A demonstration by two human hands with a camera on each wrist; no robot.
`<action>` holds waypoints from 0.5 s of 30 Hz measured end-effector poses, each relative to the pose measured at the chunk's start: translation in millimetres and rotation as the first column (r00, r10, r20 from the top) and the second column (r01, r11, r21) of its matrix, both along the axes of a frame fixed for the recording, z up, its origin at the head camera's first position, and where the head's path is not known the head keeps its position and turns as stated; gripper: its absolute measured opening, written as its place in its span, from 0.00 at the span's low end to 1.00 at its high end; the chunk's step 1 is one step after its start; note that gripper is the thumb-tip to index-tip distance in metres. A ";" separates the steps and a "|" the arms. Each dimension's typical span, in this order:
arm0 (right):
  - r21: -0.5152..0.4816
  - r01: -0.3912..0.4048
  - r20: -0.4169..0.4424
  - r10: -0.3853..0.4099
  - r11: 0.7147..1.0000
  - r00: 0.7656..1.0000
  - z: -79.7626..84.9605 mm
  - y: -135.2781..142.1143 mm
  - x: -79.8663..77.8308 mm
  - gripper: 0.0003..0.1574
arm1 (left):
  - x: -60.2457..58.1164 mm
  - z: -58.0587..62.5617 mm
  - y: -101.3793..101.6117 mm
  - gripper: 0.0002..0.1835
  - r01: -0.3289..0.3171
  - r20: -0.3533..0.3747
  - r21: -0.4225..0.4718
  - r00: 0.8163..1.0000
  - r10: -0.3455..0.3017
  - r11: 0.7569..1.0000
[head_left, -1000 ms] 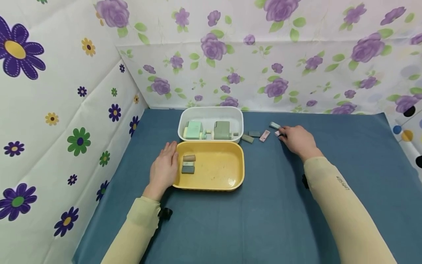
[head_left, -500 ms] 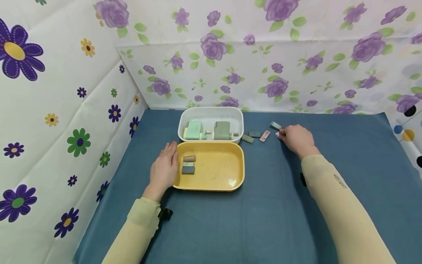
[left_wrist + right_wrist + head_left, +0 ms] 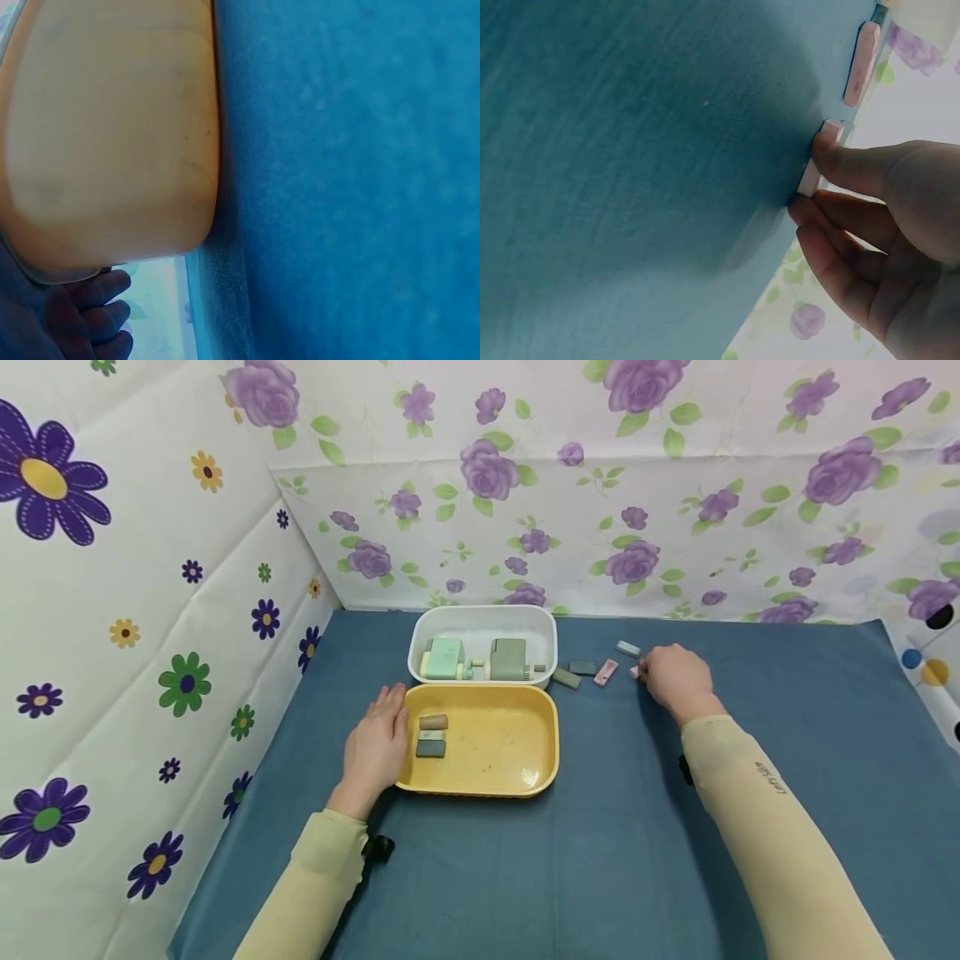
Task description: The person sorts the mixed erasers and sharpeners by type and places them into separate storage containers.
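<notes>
My left hand (image 3: 375, 743) rests against the left end of a yellow tray (image 3: 495, 743), its fingers straight along the outer wall. Inside lie a brown block (image 3: 433, 722), a pale green block (image 3: 431, 736) and a dark grey block (image 3: 431, 749), lined up near the left end. At the right, my right hand (image 3: 678, 681) pinches a small pink block (image 3: 808, 180) between thumb and fingers, low at the blue cloth. Just beyond the fingertips lies a light blue block (image 3: 628, 648). Another pink block (image 3: 606, 672) lies to the left of this hand.
A white tray (image 3: 480, 617) stands behind the yellow one, holding a mint green device (image 3: 446, 658) and a grey-green device (image 3: 508, 658). Beside its right end lie an olive block (image 3: 566, 678) and a slate block (image 3: 582, 667). Flowered sheets (image 3: 465, 527) rise behind and at left.
The right hand has shifted slightly and its fingers have drawn in on the pink block. The light blue block's angle has changed slightly. The left hand has stayed at the yellow tray.
</notes>
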State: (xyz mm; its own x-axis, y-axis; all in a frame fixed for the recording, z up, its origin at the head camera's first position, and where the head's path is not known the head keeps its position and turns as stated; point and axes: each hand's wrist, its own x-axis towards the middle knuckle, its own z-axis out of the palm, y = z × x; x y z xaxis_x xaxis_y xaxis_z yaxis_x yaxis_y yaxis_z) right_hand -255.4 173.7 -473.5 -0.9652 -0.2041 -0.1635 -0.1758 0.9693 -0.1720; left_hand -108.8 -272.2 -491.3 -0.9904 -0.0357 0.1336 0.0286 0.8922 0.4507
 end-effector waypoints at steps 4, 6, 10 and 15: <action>0.020 0.001 0.002 -0.002 1.000 1.000 0.1 -2.3 -3.4 0.17 | -1.2 0.6 0.5 0.28 0.002 0.006 -0.001 1.000 -0.002 1.000; 0.021 -0.002 -0.002 0.002 1.000 1.000 0.2 -3.2 -3.8 0.16 | -1.3 1.3 0.9 0.28 0.002 0.007 -0.001 1.000 -0.002 1.000; 0.021 0.001 -0.024 0.000 1.000 1.000 1.7 -5.4 -3.1 0.16 | -1.0 1.8 0.8 0.28 0.001 0.005 0.005 1.000 -0.001 1.000; 0.033 0.007 -0.038 -0.006 0.999 0.999 3.3 -9.8 -1.2 0.16 | 0.2 1.3 -0.3 0.28 -0.003 0.003 0.011 1.000 0.003 1.000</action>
State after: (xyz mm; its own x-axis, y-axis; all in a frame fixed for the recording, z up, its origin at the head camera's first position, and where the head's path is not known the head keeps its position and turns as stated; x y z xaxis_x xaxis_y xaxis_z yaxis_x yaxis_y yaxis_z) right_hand -256.6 163.9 -470.2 -0.9722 -0.1929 -0.1330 -0.1754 0.9754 -0.1333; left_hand -108.6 -272.5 -490.0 -0.9907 -0.0396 0.1303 0.0250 0.8874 0.4604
